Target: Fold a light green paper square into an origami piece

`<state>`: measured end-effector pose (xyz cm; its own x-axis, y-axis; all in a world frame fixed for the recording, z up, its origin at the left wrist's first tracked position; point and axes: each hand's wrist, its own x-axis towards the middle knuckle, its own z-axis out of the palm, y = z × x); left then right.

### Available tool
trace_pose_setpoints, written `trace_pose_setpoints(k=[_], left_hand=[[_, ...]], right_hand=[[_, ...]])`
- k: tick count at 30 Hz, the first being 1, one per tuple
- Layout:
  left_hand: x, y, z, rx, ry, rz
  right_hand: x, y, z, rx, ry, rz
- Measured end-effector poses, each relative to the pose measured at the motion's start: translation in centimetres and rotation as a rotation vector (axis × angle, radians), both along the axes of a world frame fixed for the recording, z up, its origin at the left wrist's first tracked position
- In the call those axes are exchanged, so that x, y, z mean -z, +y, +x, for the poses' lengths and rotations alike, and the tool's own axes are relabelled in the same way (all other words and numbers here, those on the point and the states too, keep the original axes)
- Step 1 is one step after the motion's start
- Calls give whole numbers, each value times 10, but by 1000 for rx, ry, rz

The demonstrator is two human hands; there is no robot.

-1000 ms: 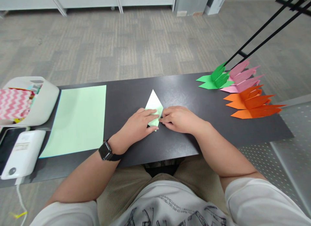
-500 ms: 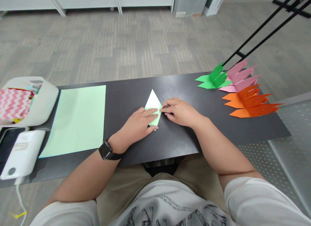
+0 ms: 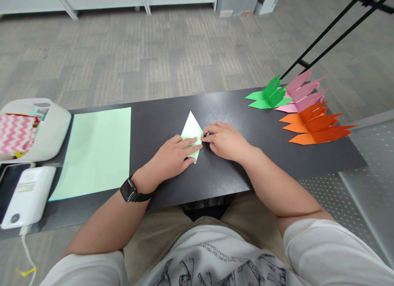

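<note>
A small piece of pale green paper (image 3: 191, 124), folded into a kite shape, lies on the dark table with its long tip pointing away from me. My left hand (image 3: 174, 156) rests flat across its lower left part, fingers spread, covering some of the paper. At its right corner, my right hand (image 3: 226, 140) has thumb and index finger pinched together on the edge. The exact grip is partly hidden by the fingers.
A stack of pale green sheets (image 3: 98, 150) lies to the left. Beyond are a white basket (image 3: 57, 130), a power bank (image 3: 29, 195) and a phone (image 3: 10, 181). Green (image 3: 271, 97), pink (image 3: 304, 93) and orange (image 3: 317, 126) folded paper pieces stand at the right end.
The right fingers have drawn closer together at the paper's right corner. My left thumb has shifted slightly, showing more of the lower tip. The whole view has shifted a little.
</note>
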<state>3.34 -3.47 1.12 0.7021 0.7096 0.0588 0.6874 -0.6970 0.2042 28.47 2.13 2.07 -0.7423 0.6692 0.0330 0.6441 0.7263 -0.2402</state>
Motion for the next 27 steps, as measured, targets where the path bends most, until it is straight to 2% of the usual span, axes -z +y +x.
trace_pose_setpoints(k=[9,18,27], left_hand=[[-1,4,0,-7,0,-9],[1,11,-1,-47,-98,-63],[0,10,-3,-61,-134,-92]], right_hand=[[-3,-5,-6,75,-8,-17],[11,-2,-16,199,63,7],[17,-38,-21,260,-29,130]])
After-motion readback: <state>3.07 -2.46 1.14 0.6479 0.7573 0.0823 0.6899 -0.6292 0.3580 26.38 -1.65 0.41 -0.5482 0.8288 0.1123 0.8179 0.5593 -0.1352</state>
